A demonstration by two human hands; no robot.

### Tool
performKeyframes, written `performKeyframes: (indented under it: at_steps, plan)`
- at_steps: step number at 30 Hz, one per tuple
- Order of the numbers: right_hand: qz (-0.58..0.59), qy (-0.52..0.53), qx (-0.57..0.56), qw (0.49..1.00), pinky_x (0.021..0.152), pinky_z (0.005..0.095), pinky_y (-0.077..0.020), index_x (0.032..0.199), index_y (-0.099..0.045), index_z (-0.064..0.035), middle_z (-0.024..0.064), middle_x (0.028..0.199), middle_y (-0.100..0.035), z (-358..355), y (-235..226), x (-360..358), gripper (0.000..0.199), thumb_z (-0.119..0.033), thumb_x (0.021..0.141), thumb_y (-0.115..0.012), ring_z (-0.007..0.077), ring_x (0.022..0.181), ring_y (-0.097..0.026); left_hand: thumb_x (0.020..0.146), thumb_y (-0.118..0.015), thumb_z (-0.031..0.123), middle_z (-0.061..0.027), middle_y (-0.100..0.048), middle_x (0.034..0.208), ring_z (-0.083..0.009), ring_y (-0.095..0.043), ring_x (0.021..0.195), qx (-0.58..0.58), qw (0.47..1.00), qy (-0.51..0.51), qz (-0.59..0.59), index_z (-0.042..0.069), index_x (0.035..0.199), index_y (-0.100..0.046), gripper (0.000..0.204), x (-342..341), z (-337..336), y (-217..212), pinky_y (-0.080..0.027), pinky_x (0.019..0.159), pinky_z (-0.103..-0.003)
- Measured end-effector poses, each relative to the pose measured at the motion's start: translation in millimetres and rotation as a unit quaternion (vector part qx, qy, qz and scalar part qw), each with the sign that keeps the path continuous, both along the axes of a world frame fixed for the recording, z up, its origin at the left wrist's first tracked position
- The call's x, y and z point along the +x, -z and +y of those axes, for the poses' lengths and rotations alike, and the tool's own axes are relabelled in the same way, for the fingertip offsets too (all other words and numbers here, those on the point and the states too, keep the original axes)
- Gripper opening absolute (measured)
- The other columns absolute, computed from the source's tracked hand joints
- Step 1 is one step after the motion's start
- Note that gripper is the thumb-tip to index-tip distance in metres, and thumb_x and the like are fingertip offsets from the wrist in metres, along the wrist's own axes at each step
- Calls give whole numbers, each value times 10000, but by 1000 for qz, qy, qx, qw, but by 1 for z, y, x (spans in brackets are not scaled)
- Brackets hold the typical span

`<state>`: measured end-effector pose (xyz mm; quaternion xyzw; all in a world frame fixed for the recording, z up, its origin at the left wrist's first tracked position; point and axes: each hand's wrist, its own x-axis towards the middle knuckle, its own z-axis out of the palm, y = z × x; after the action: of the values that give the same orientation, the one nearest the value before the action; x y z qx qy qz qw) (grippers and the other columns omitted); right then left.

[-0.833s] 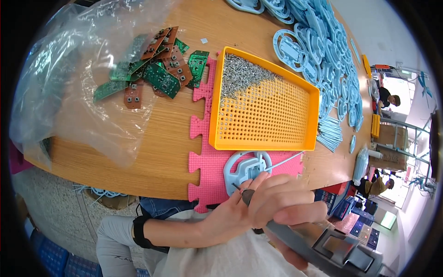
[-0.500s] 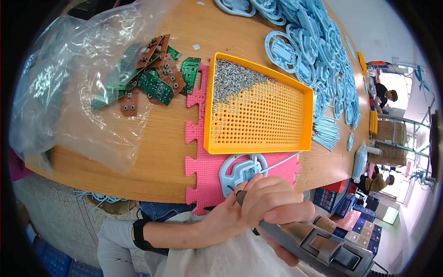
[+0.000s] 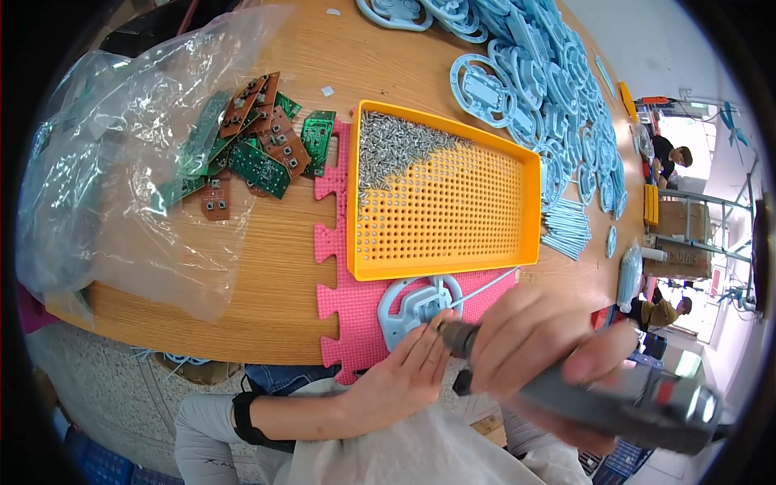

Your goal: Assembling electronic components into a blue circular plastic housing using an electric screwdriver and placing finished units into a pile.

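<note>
A light-blue plastic housing [image 3: 392, 323], rounded with a thin rod at its side, lies on the pink foam mat [image 3: 356, 323]. My left hand [image 3: 404, 372] has its fingers closed together at the housing's near right edge, covering part of it. Gripped in my right hand [image 3: 541, 339] is a dark grey electric screwdriver [image 3: 638, 404], smeared by motion. Its nose sits just right of my left fingertips; whether its bit touches anything is hard to see. Just beyond the housing stands a yellow perforated tray [image 3: 444, 218] with many small silver screws [image 3: 396, 145] heaped at its far left.
Green and brown circuit boards [image 3: 259, 166] lie partly under a clear plastic bag [image 3: 153, 186] at left. Light-blue housings [image 3: 550, 81] pile up at the far right, beside a bundle of blue rods [image 3: 566, 229]. Two people are at work in the right background.
My right hand has drawn the screwdriver to the right, away from the housing. My left hand stays at the housing's edge. The whole view has shifted slightly.
</note>
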<state>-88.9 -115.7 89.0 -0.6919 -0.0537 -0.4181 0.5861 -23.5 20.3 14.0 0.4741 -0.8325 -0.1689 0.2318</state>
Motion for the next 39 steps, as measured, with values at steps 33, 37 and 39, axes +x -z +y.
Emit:
performKeyframes:
  at_steps: [33,37,39]
  plan:
    - [45,203,5,978,399,271,-399,1163,-424,7,103,592,-531,-48,22,25,825,-734,801,-401,171,433,-481,807,-450,165,-191,-484,1317,-280,-403,1288,-65,992,-48,-100,-74,1192,-546,463,-8,-5,0,-307,1055,-359]
    - [-19,94,-7,995,430,257,-371,1145,-425,-23,54,628,-545,-34,-5,-6,696,-646,838,-457,135,470,-482,795,-476,146,-155,-497,1310,-284,-395,1290,-46,996,-60,-39,-47,1174,-563,434,-1,-3,3,-306,1053,-386]
    - [-22,113,14,993,392,244,-370,1061,-420,-43,29,592,-550,-8,-18,-23,581,-580,856,-501,122,425,-493,789,-492,134,-137,-507,1298,-283,-390,1291,-40,997,-71,-14,-33,1169,-567,422,6,-5,5,-308,1049,-401]
